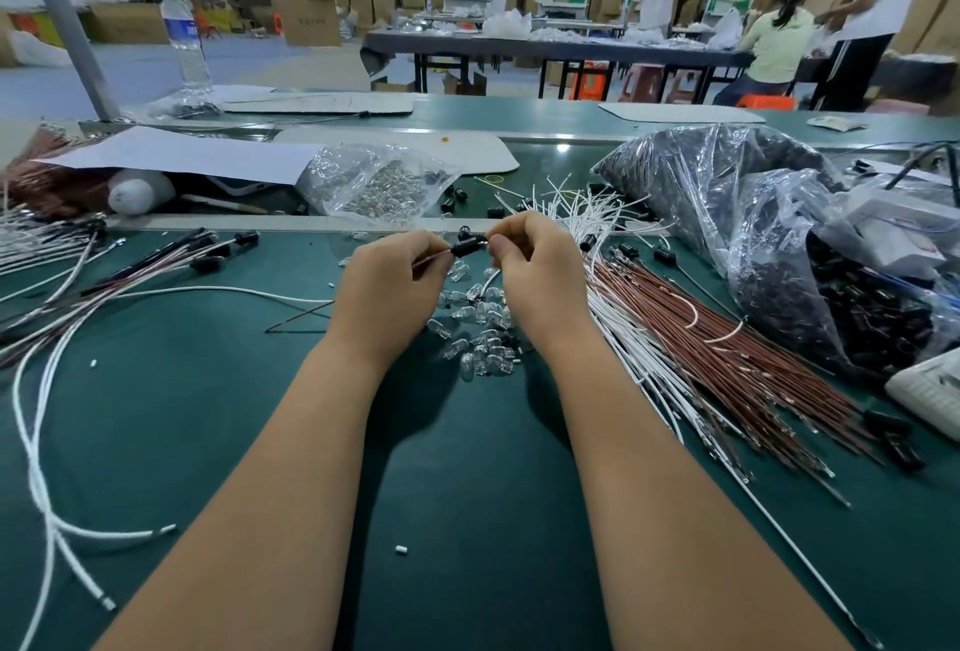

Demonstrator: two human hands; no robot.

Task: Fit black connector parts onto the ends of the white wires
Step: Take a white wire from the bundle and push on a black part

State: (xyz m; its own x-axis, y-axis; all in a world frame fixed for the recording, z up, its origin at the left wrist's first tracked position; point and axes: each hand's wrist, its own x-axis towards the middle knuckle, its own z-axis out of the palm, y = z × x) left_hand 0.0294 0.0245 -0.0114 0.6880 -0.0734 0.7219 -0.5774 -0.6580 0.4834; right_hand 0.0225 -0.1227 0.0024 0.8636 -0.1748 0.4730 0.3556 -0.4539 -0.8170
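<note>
At the green bench, my left hand (pixel 387 281) and right hand (pixel 535 268) pinch a black connector (pixel 467 247) onto a wire, finished leads (pixel 156 260) piled at nine o'clock, bare white wires (pixel 597 219) waiting at two.

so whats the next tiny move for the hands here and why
Probably press the wire further into the black connector. The left hand pinches a thin wire that enters the connector's left end, while the right hand pinches its other end. Both are raised above the green table, so seating looks unfinished, though I cannot see inside.
</note>
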